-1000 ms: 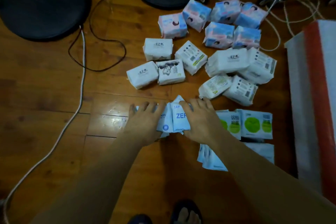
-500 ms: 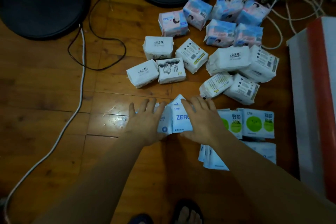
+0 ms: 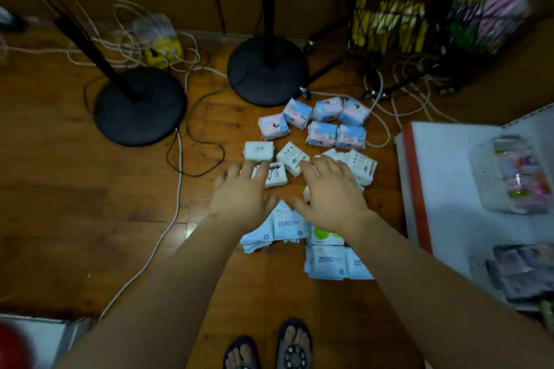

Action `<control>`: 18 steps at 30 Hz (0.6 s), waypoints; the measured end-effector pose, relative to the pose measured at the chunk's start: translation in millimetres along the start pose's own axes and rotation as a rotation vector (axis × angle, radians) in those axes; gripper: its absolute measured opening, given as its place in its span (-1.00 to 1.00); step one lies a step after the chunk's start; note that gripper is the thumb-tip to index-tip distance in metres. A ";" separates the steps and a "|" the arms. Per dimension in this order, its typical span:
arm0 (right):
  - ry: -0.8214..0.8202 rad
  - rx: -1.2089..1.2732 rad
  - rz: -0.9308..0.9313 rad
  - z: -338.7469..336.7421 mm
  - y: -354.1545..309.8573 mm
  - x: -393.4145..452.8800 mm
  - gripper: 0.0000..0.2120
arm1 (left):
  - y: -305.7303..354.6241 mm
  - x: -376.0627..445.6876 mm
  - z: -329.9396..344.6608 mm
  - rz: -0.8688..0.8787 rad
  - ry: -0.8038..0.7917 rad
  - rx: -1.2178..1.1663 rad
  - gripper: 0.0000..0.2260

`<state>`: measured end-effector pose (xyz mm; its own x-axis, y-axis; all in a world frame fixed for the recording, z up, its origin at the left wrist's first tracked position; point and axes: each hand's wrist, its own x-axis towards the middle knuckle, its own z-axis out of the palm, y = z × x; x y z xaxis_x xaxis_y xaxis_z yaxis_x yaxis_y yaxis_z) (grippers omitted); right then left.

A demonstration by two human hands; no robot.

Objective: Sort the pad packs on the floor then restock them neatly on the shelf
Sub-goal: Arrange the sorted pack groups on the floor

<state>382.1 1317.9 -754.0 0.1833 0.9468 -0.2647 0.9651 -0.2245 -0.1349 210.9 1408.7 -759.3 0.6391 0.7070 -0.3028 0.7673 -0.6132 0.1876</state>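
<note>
Both hands hover spread, holding nothing: left hand (image 3: 242, 195) and right hand (image 3: 331, 192) above the white pad packs (image 3: 292, 160), pink-blue packs (image 3: 322, 133) beyond those, ZERO packs (image 3: 287, 226) nearer the feet

Both forearms bare, no sleeves visible. Left hand (image 3: 242, 198) and right hand (image 3: 331, 193): no rings or watch seen. Feet in dark open-toe sandals (image 3: 295, 350) with patterned straps.
</note>
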 end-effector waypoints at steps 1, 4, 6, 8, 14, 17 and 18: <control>0.011 0.001 0.005 -28.8 -2.2 -3.7 -0.32 | 5.8 -3.3 -26.5 0.003 0.024 0.002 -0.40; 0.069 -0.016 0.009 -110.5 -8.2 -12.9 -0.35 | 22.2 -11.2 -104.9 0.020 0.104 0.020 -0.43; 0.103 -0.021 0.023 -161.2 -10.6 -20.0 -0.36 | 32.2 -15.5 -155.7 0.026 0.153 0.021 -0.44; 0.131 -0.019 0.032 -207.2 -12.2 -27.4 -0.35 | 42.6 -20.7 -202.3 0.027 0.195 0.034 -0.43; 0.231 -0.041 0.057 -332.6 -13.9 -59.7 -0.33 | 86.6 -43.4 -324.1 0.067 0.320 0.039 -0.41; 0.295 -0.048 0.063 -394.0 -14.2 -82.9 -0.32 | 107.5 -61.1 -377.9 0.089 0.379 0.034 -0.43; 0.311 -0.054 0.066 -412.8 -13.7 -91.0 -0.32 | 114.5 -67.7 -394.3 0.095 0.397 0.031 -0.43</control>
<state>429.5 1330.1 -334.0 0.2866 0.9574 0.0349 0.9561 -0.2835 -0.0737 276.4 1429.5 -348.8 0.6826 0.7239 0.1000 0.7057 -0.6885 0.1675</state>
